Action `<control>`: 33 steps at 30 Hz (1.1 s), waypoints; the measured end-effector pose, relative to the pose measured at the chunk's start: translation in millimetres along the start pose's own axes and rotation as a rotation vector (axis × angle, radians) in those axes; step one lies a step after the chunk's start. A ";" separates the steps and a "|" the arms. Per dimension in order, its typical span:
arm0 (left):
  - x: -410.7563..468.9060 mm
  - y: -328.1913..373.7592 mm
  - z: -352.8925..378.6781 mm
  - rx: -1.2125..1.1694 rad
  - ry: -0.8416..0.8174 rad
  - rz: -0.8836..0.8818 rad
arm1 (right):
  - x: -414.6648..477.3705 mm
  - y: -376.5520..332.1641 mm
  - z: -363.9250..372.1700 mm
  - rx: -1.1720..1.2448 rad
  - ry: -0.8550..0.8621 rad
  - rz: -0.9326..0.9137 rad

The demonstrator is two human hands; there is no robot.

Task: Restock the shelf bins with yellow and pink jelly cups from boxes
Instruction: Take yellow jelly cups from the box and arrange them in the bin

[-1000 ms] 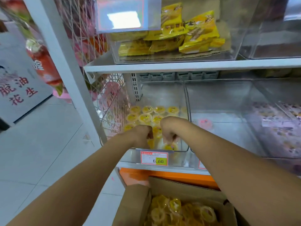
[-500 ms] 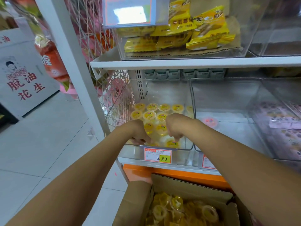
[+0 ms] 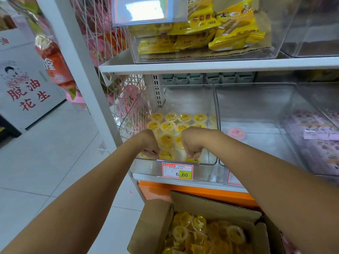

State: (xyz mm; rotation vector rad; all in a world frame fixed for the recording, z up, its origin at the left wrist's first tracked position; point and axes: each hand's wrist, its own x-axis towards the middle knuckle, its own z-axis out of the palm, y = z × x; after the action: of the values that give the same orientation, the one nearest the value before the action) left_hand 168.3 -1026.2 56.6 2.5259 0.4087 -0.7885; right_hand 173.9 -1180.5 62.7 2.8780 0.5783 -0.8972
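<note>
While your left hand (image 3: 149, 143) and right hand (image 3: 190, 142) curl over the yellow jelly cups (image 3: 166, 139), whether gripping I cannot tell, seat each lid-up against its neighbours.

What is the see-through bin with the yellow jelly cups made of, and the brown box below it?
The see-through bin looks like clear, glossy hard plastic: its walls are transparent and catch glare. The brown box looks like matte corrugated cardboard: wavy ridges show along its flap edge.
</note>
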 end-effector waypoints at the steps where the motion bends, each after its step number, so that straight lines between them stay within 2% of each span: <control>1: -1.1 -2.4 -0.1 -0.026 0.032 0.011 | -0.1 3.5 -0.8 0.053 0.018 0.036; 3: -1.5 -6.8 0.4 -0.098 0.076 0.018 | -0.5 10.2 -3.4 0.114 0.122 0.021; 4: -1.9 -8.3 1.6 -0.127 0.094 0.015 | -1.0 10.9 -4.9 0.037 0.103 0.001; 6: -2.4 -10.6 4.9 -0.081 0.159 0.027 | -5.4 2.1 -3.3 -0.097 -0.086 0.071; 8: -4.6 -11.2 7.1 0.029 0.233 0.064 | -5.9 -5.1 -3.5 -0.110 -0.078 0.150; 11: -9.7 -13.2 8.2 0.092 0.194 0.053 | -12.9 -4.2 -6.9 -0.162 0.032 0.003; 13: -10.8 -14.2 8.1 0.172 0.190 0.054 | -13.0 0.3 -2.6 -0.206 -0.001 -0.120; 16: -9.7 -15.6 7.0 0.190 0.201 0.096 | -11.1 3.2 5.5 -0.295 0.006 -0.168; 18: -7.5 -14.6 6.3 0.154 0.167 0.123 | -9.5 2.5 6.7 -0.243 0.062 -0.128; 21: -5.8 -10.5 7.6 0.166 0.132 0.205 | -5.1 -1.2 3.6 -0.064 0.124 0.037; 25: -4.3 -1.8 12.0 0.162 0.048 0.307 | 1.5 -3.1 4.5 -0.006 0.051 0.162; 28: -5.9 10.3 15.8 0.146 0.001 0.381 | 2.7 -2.3 3.1 0.090 0.058 0.099; 31: -3.3 21.6 20.3 0.204 0.019 0.387 | -0.5 -2.0 0.8 0.289 0.305 -0.017; 33: -1.3 26.5 22.3 0.256 0.036 0.367 | -4.1 -2.0 -1.9 0.306 0.415 -0.080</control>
State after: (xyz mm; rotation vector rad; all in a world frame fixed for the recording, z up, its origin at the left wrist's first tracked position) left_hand 167.8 -1060.1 50.1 2.7371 -0.1564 -0.6868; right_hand 171.0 -1179.7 66.6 3.3723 0.6379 -0.4195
